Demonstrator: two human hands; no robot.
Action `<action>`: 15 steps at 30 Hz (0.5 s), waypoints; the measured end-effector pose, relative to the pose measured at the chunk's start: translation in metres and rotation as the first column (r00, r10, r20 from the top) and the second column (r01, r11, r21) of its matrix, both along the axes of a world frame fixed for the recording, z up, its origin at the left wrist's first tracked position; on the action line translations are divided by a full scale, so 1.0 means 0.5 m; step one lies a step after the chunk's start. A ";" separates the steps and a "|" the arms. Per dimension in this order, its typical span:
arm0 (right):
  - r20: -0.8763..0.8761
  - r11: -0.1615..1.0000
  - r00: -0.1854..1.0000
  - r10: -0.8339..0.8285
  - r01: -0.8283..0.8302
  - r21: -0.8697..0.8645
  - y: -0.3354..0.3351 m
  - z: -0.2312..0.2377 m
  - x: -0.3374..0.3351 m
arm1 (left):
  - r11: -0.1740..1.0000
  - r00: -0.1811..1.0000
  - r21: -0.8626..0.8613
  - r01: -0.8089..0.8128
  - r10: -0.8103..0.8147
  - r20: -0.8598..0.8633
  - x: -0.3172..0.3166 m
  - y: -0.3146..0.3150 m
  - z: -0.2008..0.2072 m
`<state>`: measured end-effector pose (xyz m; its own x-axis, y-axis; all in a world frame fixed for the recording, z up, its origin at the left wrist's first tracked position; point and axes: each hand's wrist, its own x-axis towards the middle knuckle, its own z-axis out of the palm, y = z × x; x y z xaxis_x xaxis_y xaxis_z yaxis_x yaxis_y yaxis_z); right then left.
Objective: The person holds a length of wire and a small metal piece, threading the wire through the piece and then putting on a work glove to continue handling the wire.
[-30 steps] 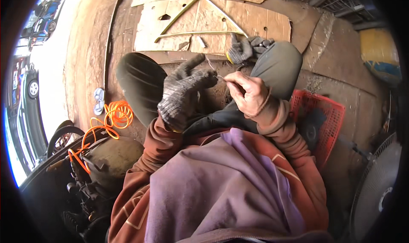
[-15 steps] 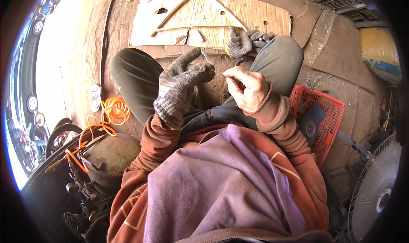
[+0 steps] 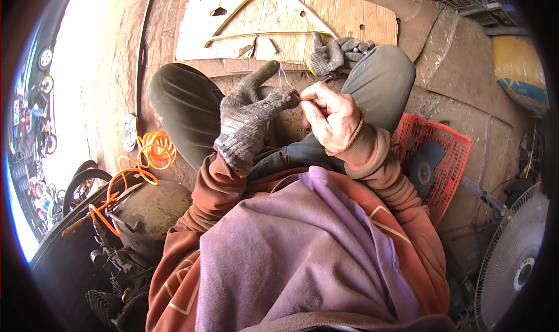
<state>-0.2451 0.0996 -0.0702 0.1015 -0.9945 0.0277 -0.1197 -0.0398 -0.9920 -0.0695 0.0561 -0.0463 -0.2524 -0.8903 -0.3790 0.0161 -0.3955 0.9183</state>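
Note:
My left hand wears a grey knitted glove. Its thumb and a finger close on a thin pale strand, thread or wire, while the index finger points away. A loop of the thin strand rises above the pinch. My bare right hand pinches close beside the left fingertips, on the same strand as far as it shows; the exact grip is hidden. Both hands are over my lap, between my bent knees. A second grey glove lies on the ground by my right knee, with small dark round pieces against it.
Ahead, flat cardboard carries thin strips set in a triangle. A red plastic crate holding a dark disc part stands at right, near a fan. An orange coiled hose and a rusty tank are at left.
My right hand has come in to the left, so the fingertips of both hands now nearly meet. The stretch of strand between them has shortened.

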 end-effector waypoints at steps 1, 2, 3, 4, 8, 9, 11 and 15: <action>0.006 0.999 1.000 0.013 -0.013 0.039 0.000 -0.001 -0.001 | 1.000 1.000 0.001 0.003 -0.003 0.001 -0.005 0.001 0.001; 0.006 0.999 1.000 0.010 -0.011 0.041 -0.001 -0.005 0.002 | 1.000 0.999 0.001 -0.025 0.025 -0.036 -0.012 0.004 0.002; -0.007 0.999 0.999 -0.047 0.047 -0.001 -0.002 -0.013 0.011 | 0.999 0.996 0.002 -0.053 0.053 -0.072 -0.018 0.008 0.003; -0.018 0.994 0.995 -0.102 0.101 -0.043 -0.002 -0.015 0.016 | 0.999 0.996 0.004 -0.053 0.053 -0.071 -0.021 0.013 0.004; -0.282 0.990 0.953 0.112 -0.132 -0.052 -0.006 0.009 -0.004 | 0.998 0.999 -0.057 -0.030 0.029 -0.027 -0.026 0.027 0.005; -0.229 0.990 0.971 0.068 -0.094 -0.106 -0.007 0.015 0.002 | 0.997 0.999 -0.071 0.011 -0.008 0.033 -0.026 0.026 0.010; -0.244 0.991 0.967 0.073 -0.099 -0.095 -0.007 0.010 0.000 | 0.995 0.995 -0.080 0.052 -0.044 0.093 -0.022 0.025 0.015; -0.282 0.981 0.948 0.150 -0.178 -0.076 -0.009 0.010 -0.007 | 0.993 0.994 -0.052 0.108 -0.107 0.031 -0.007 0.020 0.005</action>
